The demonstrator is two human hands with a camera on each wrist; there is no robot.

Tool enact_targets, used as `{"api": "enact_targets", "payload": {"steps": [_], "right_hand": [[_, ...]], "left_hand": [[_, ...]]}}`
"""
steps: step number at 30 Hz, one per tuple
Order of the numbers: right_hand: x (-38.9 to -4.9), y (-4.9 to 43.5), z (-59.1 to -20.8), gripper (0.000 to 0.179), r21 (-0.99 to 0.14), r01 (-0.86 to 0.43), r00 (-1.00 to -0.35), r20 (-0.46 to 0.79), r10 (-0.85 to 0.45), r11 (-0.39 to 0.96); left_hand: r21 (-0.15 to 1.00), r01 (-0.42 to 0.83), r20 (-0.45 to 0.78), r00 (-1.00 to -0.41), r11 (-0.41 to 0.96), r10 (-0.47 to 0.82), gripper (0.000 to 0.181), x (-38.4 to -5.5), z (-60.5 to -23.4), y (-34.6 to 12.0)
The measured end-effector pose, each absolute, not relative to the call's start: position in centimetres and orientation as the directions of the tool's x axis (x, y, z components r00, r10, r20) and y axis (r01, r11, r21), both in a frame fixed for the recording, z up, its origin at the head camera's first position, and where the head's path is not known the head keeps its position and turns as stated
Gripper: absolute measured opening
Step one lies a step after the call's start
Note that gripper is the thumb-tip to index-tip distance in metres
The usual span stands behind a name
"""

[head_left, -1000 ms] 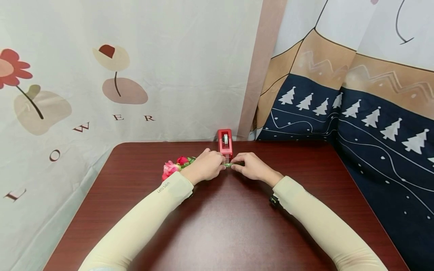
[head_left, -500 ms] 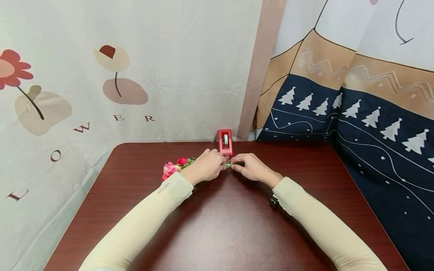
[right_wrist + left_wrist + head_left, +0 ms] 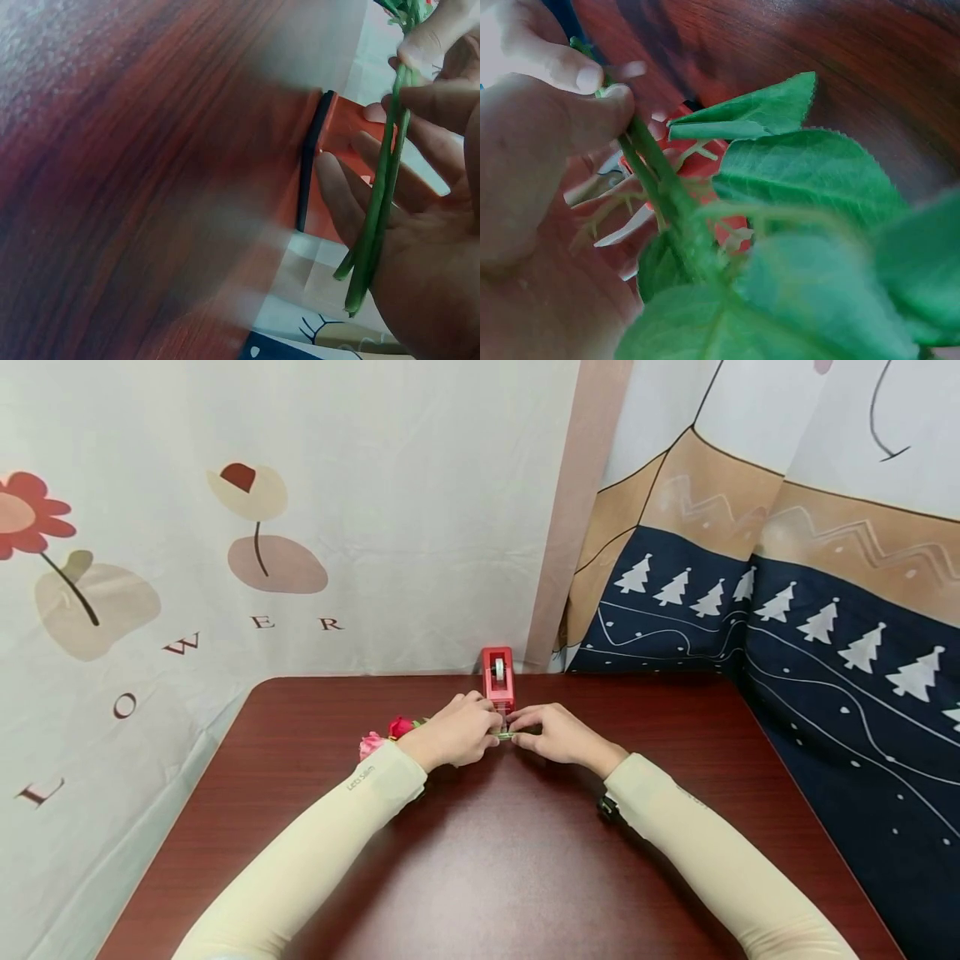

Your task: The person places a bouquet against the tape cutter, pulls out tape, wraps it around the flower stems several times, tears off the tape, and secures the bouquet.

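Head view: my left hand (image 3: 461, 731) and right hand (image 3: 557, 733) pinch the green stems (image 3: 382, 191) before the tape dispenser (image 3: 498, 696), apparently mid-taping; next calls for wrapping.

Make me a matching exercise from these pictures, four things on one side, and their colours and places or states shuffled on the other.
Things:
1. Dispenser
2. Stems
3. Flowers
4. Table

Descriptions:
A. Pink and red, partly hidden behind the left arm
B. Reddish-brown, beneath both arms
C. Plain red, standing just beyond the hands
D. Green, pinched by the left hand

Pairs: 1-C, 2-D, 3-A, 4-B
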State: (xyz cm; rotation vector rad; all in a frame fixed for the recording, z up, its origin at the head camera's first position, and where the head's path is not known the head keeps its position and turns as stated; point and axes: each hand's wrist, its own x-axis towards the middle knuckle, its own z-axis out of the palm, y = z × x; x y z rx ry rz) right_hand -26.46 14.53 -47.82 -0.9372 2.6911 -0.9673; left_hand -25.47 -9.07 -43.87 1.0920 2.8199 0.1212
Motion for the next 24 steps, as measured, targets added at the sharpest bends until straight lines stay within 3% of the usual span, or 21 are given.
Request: {"api": "enact_targets", "payload": {"steps": [7, 16, 24], "right_hand": [[-26.49, 14.77, -47.86, 0.022, -0.623, -0.488, -0.795, 0.027, -0.607, 0.612], [-26.53, 14.66, -47.54, 0.033, -0.721, -0.351, -0.755, -0.160, -0.636, 0.598], [-26.57, 14.68, -47.43, 0.035, -0.715, -0.389, -0.731, -0.144, -0.667, 0.581]], "left_hand": [[0.138, 0.683, -0.083, -0.714, 0.718, 0.695, 0.016, -25.06, -44.07, -9.18], [0.155, 0.698, -0.078, -0.697, 0.699, 0.713, 0.015, -24.89, -44.12, -9.25], [0.160, 0.688, -0.063, -0.709, 0.708, 0.703, 0.017, -25.16, -44.04, -9.29]]}}
